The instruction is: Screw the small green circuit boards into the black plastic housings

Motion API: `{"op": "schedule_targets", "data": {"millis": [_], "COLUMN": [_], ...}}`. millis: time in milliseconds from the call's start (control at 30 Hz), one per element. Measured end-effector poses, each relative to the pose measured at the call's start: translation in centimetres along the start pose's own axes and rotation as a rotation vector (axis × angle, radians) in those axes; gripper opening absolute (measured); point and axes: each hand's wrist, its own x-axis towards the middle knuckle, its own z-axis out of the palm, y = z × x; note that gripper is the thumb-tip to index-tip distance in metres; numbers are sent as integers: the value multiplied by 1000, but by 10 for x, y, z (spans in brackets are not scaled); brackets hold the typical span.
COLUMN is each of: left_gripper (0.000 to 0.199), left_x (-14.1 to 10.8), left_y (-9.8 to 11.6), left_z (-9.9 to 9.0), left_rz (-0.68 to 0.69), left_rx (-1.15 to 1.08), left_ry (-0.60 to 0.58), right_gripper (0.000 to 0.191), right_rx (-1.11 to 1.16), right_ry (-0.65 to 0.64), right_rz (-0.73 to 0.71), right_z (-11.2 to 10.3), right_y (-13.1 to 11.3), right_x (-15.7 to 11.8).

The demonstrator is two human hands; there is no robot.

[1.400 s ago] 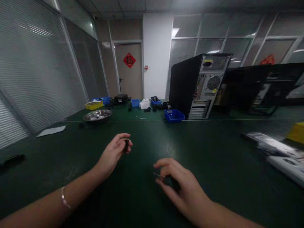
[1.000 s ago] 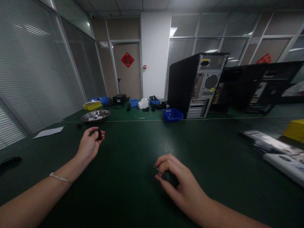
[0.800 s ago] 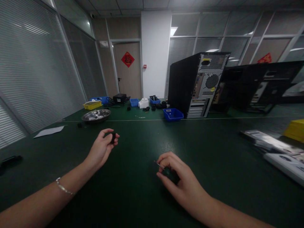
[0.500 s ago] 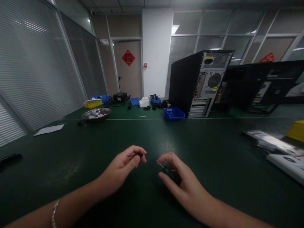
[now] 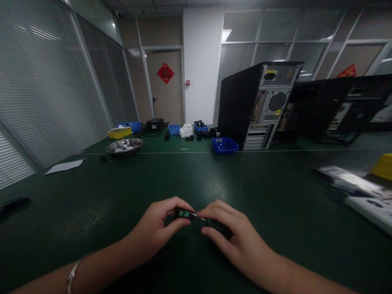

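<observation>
My left hand (image 5: 159, 228) pinches a small black part with a green face (image 5: 183, 213) between thumb and fingers. My right hand (image 5: 232, 237) grips a small dark tool whose thin metal tip (image 5: 199, 217) touches the part's right side. Both hands meet low over the dark green table (image 5: 122, 196), close to its near edge. A bracelet sits on my left wrist.
A metal dish (image 5: 125, 146), a yellow bin (image 5: 119, 132) and blue bins (image 5: 224, 144) stand at the far side. A black computer tower (image 5: 259, 104) rises at the back right. Flat panels (image 5: 361, 192) lie to the right, a white sheet (image 5: 63, 166) to the left.
My left hand reached out towards the far left, then came back to the middle with the small part. It now meets the tool tip held in my right hand.
</observation>
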Motion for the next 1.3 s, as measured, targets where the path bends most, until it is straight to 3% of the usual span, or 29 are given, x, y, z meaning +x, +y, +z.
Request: {"op": "schedule_targets", "data": {"millis": [200,567,867,1067,1300], "left_gripper": [19,19,19,22,18], "left_x": [0,1,-1,2,1], "left_y": [3,0,8,1,2], "left_z": [-3,-2,-3,-1,1], "left_rz": [85,-4,60,68,-12], "left_rx": [81,15,103,-12,-171], "left_ry": [50,58,46,40,64], "right_gripper": [28,31,32,34,33], "right_rx": [-50,-79,-158,-141,-86], "right_ry": [27,9,-1,27,46], "right_rz": [-6,-19,-50,-50,-64], "right_z": [0,-2,0,1,2], "right_y": [-1,-5,-4,-5,-5], "right_x": [-1,-1,-2,-2,-3]}}
